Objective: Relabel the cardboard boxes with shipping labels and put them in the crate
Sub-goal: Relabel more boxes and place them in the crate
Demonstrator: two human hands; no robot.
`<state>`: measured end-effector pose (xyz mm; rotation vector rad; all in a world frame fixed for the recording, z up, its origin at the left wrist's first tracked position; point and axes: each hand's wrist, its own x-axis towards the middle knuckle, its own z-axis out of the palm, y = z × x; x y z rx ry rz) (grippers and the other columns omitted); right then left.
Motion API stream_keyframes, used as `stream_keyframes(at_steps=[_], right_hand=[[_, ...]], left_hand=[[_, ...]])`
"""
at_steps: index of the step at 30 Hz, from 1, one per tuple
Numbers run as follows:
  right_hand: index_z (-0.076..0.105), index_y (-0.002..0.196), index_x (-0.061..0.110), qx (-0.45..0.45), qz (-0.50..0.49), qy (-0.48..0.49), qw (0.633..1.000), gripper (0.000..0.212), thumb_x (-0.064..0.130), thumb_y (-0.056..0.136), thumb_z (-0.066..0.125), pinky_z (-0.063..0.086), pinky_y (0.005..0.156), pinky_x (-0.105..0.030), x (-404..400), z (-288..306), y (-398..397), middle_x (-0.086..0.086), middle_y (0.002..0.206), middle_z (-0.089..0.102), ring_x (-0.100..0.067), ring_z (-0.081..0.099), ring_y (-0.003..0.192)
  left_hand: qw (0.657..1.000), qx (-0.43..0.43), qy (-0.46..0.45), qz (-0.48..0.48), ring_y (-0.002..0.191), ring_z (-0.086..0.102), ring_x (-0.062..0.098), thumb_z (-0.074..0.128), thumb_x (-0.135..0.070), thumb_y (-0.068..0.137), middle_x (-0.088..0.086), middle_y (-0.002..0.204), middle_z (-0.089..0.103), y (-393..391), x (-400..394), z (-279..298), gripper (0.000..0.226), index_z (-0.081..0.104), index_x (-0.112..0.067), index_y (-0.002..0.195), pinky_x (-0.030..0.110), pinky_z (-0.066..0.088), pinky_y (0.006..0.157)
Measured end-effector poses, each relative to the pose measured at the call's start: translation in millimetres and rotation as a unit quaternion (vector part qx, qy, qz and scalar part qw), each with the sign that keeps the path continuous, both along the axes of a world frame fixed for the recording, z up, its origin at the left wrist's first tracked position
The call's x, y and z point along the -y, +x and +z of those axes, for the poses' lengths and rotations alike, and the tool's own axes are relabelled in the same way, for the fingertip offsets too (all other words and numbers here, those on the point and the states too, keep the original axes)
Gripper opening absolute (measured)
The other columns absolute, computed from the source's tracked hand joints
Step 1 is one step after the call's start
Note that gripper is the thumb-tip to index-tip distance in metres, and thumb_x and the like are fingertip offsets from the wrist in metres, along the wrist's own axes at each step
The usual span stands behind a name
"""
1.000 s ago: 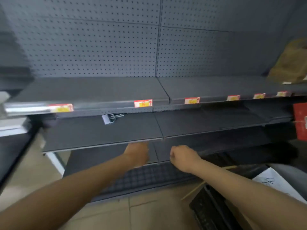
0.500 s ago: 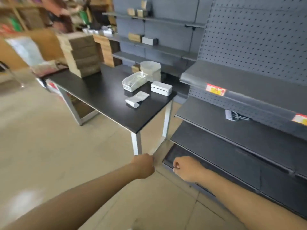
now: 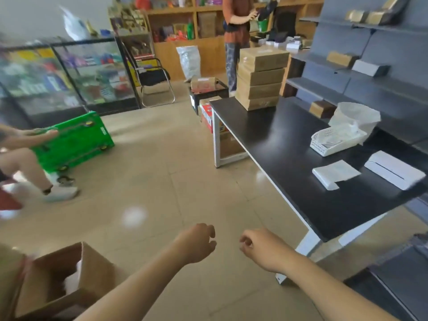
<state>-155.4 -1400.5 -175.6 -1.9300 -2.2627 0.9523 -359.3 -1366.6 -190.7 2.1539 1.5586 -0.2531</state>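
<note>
Both hands empty: left hand (image 3: pixel 196 243) and right hand (image 3: pixel 259 246) loosely curled over the floor. Boxes (image 3: pixel 259 77) stacked at the table's (image 3: pixel 289 144) far end. Risk: toppling the stack (single-handed pull); crate (image 3: pixel 208 93) sits beyond.

Display case (image 3: pixel 69 75) blurred; seated person (image 3: pixel 20 158) cropped
</note>
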Motion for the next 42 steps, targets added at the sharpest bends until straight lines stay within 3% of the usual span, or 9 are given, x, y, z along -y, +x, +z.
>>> stream_keyframes(at_steps=[10,18,25,30,42], right_hand=[[0.06,0.112,0.015,0.09,0.112,0.02,0.989,0.031,0.031,0.094,0.041,0.047,0.087,-0.033,-185,-27,-26,-0.009,0.117,0.062,-0.03,0.058,0.108],[0.056,0.112,0.014,0.156,0.133,0.068,0.976,0.026,0.025,0.094,0.041,0.044,0.084,-0.033,-328,-10,-30,-0.013,0.119,0.061,-0.03,0.057,0.11],[0.056,0.112,0.013,0.198,0.109,0.049,0.973,0.025,0.02,0.091,0.044,0.041,0.08,-0.031,-438,-9,-57,-0.011,0.119,0.061,-0.03,0.056,0.111],[0.057,0.112,0.011,0.225,0.067,0.047,0.971,0.027,0.014,0.09,0.041,0.04,0.079,-0.031,-529,-6,-96,-0.011,0.12,0.061,-0.031,0.055,0.112],[0.056,0.113,0.014,0.237,0.014,0.065,0.969,0.026,0.02,0.094,0.041,0.041,0.081,-0.035,-721,12,-135,-0.01,0.116,0.061,-0.029,0.054,0.109]], left_hand=[[0.998,-0.048,0.004,0.046,0.113,0.055,0.028,0.042,-0.036,0.096,0.004,0.124,0.057,-14,-158,-20,0.036,0.052,-0.018,0.126,0.036,0.043,0.096],[0.994,-0.065,0.046,0.072,0.114,0.054,0.026,0.04,-0.036,0.097,0.003,0.124,0.057,-12,-290,-1,0.035,0.05,-0.018,0.125,0.034,0.039,0.093],[0.995,-0.069,0.025,0.068,0.113,0.054,0.026,0.04,-0.036,0.097,0.004,0.124,0.057,-46,-393,-12,0.037,0.048,-0.017,0.129,0.036,0.041,0.094],[0.995,-0.063,0.062,0.053,0.114,0.055,0.025,0.04,-0.035,0.097,0.004,0.126,0.056,-86,-499,-5,0.039,0.044,-0.018,0.132,0.036,0.04,0.093],[0.996,-0.051,0.069,-0.015,0.109,0.056,0.025,0.04,-0.036,0.097,0.004,0.122,0.057,-118,-714,10,0.036,0.049,-0.017,0.127,0.036,0.042,0.089]])
